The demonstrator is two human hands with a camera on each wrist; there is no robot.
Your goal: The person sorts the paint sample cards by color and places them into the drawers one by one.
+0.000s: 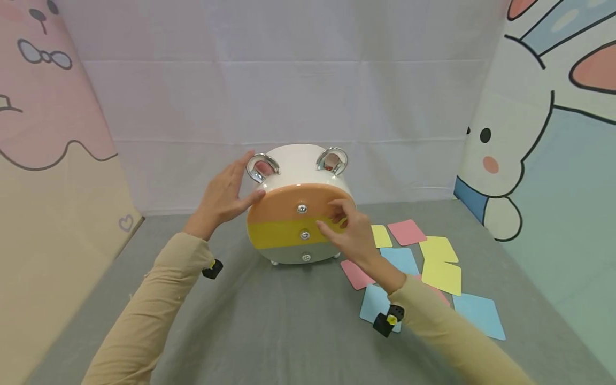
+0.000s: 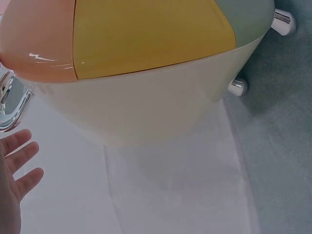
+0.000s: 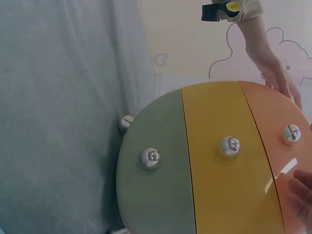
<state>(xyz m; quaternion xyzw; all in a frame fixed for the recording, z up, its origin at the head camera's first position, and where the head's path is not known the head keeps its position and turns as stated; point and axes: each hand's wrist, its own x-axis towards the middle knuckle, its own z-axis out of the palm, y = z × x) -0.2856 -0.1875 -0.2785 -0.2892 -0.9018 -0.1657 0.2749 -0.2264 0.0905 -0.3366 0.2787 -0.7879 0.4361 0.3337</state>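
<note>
A small rounded chest of drawers (image 1: pixel 298 163) with a white body stands on the table on short silver feet. Its front has an orange drawer (image 1: pixel 274 204), a yellow drawer (image 1: pixel 274 234) and a grey-green drawer (image 1: pixel 281 255), all flush, each with a round silver knob (image 3: pixel 230 146). Two silver ring-like ears sit on top. My left hand (image 1: pixel 223 192) is at the upper left side, fingers extended beside the left ear (image 1: pixel 253 167) and thumb at the orange drawer's edge. Loosely bent and holding nothing, my right hand (image 1: pixel 355 231) hovers before the front's right side.
Several pink, yellow and blue paper squares (image 1: pixel 440 277) lie spread on the grey tabletop (image 1: pixel 269 326), right of the chest, some under my right forearm. A white cloth (image 1: pixel 289 96) hangs behind, with cartoon-printed panels (image 1: pixel 568 176) on both sides.
</note>
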